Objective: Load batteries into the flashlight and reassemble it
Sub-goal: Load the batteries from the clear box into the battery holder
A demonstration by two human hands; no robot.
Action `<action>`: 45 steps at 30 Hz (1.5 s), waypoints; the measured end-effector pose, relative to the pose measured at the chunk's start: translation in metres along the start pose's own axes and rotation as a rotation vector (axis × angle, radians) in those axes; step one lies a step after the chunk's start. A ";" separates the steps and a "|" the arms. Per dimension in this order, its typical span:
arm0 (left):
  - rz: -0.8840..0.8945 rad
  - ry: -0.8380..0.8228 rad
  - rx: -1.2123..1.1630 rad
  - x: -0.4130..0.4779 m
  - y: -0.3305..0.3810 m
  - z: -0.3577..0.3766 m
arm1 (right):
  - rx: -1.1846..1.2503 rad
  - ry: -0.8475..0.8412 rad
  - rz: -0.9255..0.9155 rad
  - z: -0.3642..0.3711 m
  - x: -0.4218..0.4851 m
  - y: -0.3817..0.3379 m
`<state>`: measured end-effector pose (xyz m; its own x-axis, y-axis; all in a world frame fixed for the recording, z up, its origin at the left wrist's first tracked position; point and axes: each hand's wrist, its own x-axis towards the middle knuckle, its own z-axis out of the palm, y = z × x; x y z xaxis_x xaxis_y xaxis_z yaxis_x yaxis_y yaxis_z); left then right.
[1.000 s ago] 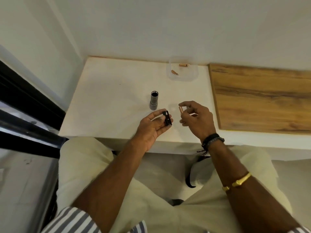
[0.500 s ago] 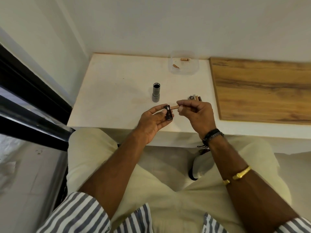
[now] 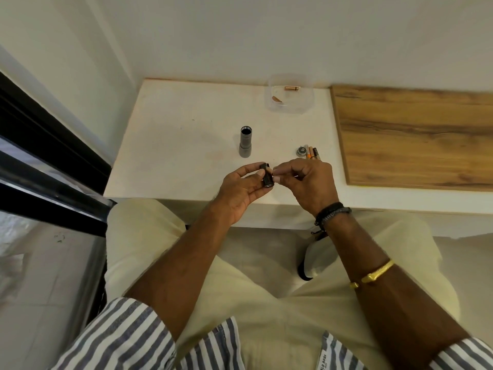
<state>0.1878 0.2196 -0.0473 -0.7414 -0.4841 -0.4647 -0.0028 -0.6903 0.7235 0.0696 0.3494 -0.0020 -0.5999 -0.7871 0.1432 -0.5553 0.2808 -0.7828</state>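
My left hand (image 3: 244,188) grips a small black battery holder (image 3: 267,177) over the front edge of the white table (image 3: 181,145). My right hand (image 3: 310,182) pinches a copper-coloured battery (image 3: 271,170) whose tip meets the holder; most of the battery is hidden by my fingers. The grey flashlight body (image 3: 245,141) stands upright on the table behind my hands, its open end up. A round dark cap (image 3: 302,151) and two loose batteries (image 3: 312,153) lie to the right of it.
A clear plastic tub (image 3: 290,105) with one battery and another small piece in it sits at the table's back edge. A wooden board (image 3: 416,134) covers the right side. A dark window frame (image 3: 48,161) runs along the left. My knees are under the table front.
My right hand has brought the battery left from beside the holder until it meets the holder in my left hand. The view has shifted, so the cap and loose batteries now show.
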 end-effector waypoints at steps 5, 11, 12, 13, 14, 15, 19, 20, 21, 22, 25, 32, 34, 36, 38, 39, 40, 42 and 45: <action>-0.014 0.000 0.013 -0.002 0.001 0.001 | -0.030 -0.039 0.010 0.002 0.000 0.002; -0.025 -0.032 0.034 -0.003 0.004 0.000 | 0.080 -0.065 0.085 0.000 0.001 0.005; -0.027 -0.038 0.034 -0.003 0.004 0.000 | 0.116 -0.070 0.108 0.000 0.002 0.005; -0.029 -0.043 0.028 -0.003 0.004 0.000 | 0.154 -0.076 0.132 -0.001 0.003 0.006; -0.031 -0.047 0.023 -0.003 0.004 0.000 | 0.186 -0.084 0.153 -0.001 0.003 0.007; -0.031 -0.048 0.020 -0.004 0.003 0.000 | 0.210 -0.090 0.174 0.000 0.002 0.008; -0.045 -0.059 0.030 0.001 0.001 0.002 | 0.311 -0.115 0.304 0.002 0.007 0.013; -0.039 -0.065 0.033 0.000 0.001 0.001 | 0.331 -0.122 0.333 0.003 0.007 0.013; -0.032 -0.072 0.037 0.000 0.001 0.001 | 0.347 -0.128 0.357 0.003 0.007 0.013; -0.033 -0.068 0.040 0.004 0.004 -0.001 | 0.359 -0.136 0.381 0.006 0.012 0.016; -0.036 -0.032 0.052 0.008 0.004 -0.002 | 0.340 -0.148 0.410 0.011 0.016 0.016; -0.040 0.007 -0.095 0.008 0.004 0.007 | 0.614 0.113 0.433 0.000 0.020 0.024; -0.051 -0.009 -0.129 0.010 0.006 0.008 | 0.619 0.167 0.466 0.001 0.022 0.029; -0.053 0.001 -0.158 0.016 0.009 0.007 | 0.639 0.193 0.495 0.005 0.031 0.033; -0.057 0.018 -0.184 0.022 0.009 0.007 | 0.655 0.219 0.508 0.006 0.043 0.036; -0.063 0.021 -0.197 0.025 0.008 0.007 | 0.668 0.229 0.508 0.005 0.051 0.038; -0.074 0.025 -0.208 0.029 0.008 0.007 | 0.686 0.238 0.508 0.004 0.059 0.039; -0.098 0.034 -0.217 0.035 0.007 0.008 | 0.703 0.254 0.505 0.002 0.079 0.041; -0.112 0.042 -0.224 0.041 0.004 0.008 | 0.634 0.274 0.505 0.000 0.113 0.046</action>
<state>0.1518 0.2011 -0.0592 -0.7167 -0.4163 -0.5595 0.0688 -0.8406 0.5373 -0.0239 0.2732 -0.0215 -0.8524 -0.4663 -0.2364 0.1940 0.1377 -0.9713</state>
